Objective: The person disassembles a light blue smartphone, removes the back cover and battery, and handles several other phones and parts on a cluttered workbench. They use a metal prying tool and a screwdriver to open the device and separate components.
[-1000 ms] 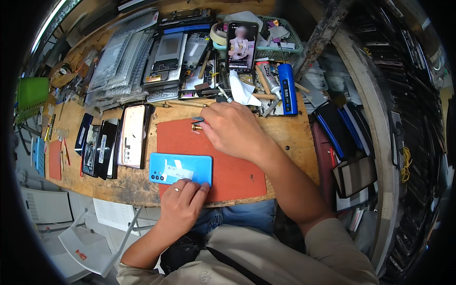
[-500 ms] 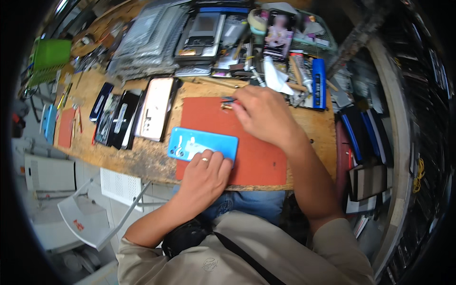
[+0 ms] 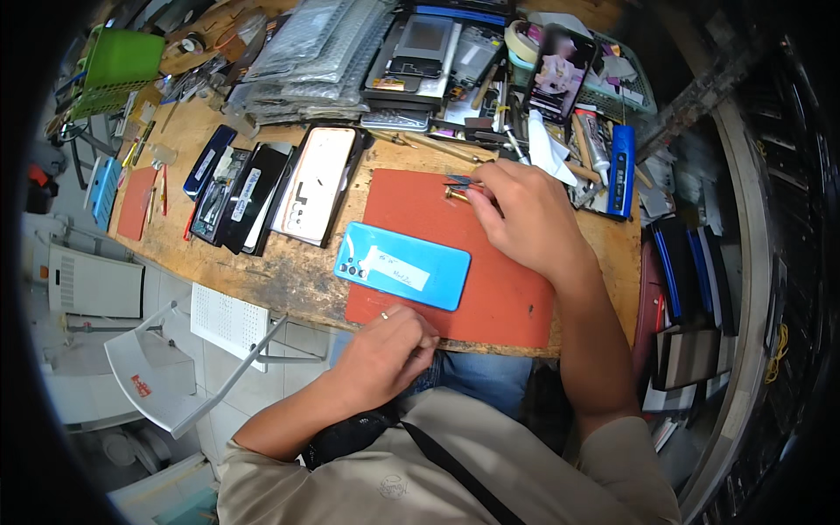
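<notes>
A light blue phone lies back-up on a red-orange mat at the front of a worn wooden bench. My right hand rests on the mat's far edge, its fingertips closed on a small metal tool with a brass tip. My left hand sits at the mat's near edge just below the phone, fingers curled, a ring on one finger; whether it holds anything is hidden.
A row of phones and back covers lies left of the mat. Stacked phone parts in bags, a tape roll, tools and a blue bar crowd the back. A green basket sits far left, a white chair below.
My left hand has slid off the blue phone down to the mat's near edge. My right hand has stayed at the mat's far edge, pinching the small tool.
</notes>
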### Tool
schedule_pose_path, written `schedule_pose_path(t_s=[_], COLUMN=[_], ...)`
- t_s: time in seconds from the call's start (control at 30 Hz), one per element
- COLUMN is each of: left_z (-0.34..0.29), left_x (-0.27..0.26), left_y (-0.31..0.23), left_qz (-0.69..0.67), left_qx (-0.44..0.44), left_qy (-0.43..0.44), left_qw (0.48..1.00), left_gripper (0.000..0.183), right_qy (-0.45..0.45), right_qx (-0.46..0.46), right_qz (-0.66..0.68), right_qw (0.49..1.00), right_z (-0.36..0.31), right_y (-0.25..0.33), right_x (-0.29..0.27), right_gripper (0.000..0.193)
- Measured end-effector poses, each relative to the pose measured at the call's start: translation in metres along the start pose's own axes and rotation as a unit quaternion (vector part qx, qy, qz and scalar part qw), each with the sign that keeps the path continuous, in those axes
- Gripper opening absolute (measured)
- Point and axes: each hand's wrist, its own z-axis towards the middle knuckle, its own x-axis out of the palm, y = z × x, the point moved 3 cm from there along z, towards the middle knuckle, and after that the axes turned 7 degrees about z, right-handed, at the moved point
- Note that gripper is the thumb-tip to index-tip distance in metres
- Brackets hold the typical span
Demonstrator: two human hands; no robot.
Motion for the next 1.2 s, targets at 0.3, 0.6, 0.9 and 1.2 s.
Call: schedule_pose_path(t_s=[0.3,0.6,0.9,1.2], left_z=[-0.007,0.005,0.059,0.065], left_x=[0.029,0.006,-0.041,-0.039], left_y=[-0.029,-0.029,0.014,0.026], left_qz=[0.002,0.052,0.201,0.216], left_qx=[0.137,0.134,-0.003,-0.038], left_qy=[0.142,0.127,0.058,0.102], left_qw=[0.98,0.981,0.978,0.97], left_gripper=[0.028,0.029,0.061,0.082], right_qy=[-0.062,-0.258,-0.24,0.043], right_qx=[0.036,0.148,0.256,0.262], right_qz=[-0.001,0.054,0.059,-0.113], right_qw=[0.997,0.953,0.934,0.958], right_z=[0.004,-0.007,-0.018,-0.02], right_y=[-0.017,-0.067,-0.082,-0.068], right_x=[-0.015,-0.077,-0.098,-0.073], right_gripper=[0.015,0.013,0.021,0.033])
